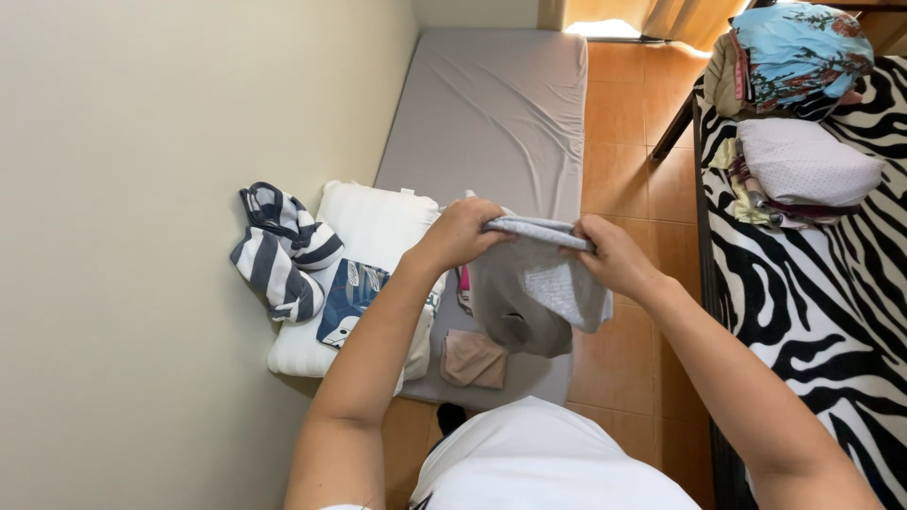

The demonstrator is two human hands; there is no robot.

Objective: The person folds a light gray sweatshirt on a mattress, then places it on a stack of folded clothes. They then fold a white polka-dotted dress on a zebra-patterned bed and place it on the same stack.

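Note:
Both my hands hold a light grey garment (539, 288) up in front of my chest, above the foot of a grey mattress (491, 104). My left hand (460, 231) grips its folded top edge on the left, my right hand (609, 253) grips the same edge on the right. The cloth hangs down between them, with a textured patch and a darker grey part below. Under it, on the mattress, lies a folded beige garment (472, 359), and a bit of pink cloth (464, 280) shows behind the grey one.
A white pillow (373, 227) lies at the mattress's left, with a folded blue patterned cloth (350, 300) on it and a navy-and-white striped cloth (282, 250) against the cream wall. On the right, a zebra-print bed (822, 312) carries a pile of clothes (798, 113). Orange floor tiles (628, 132) run between.

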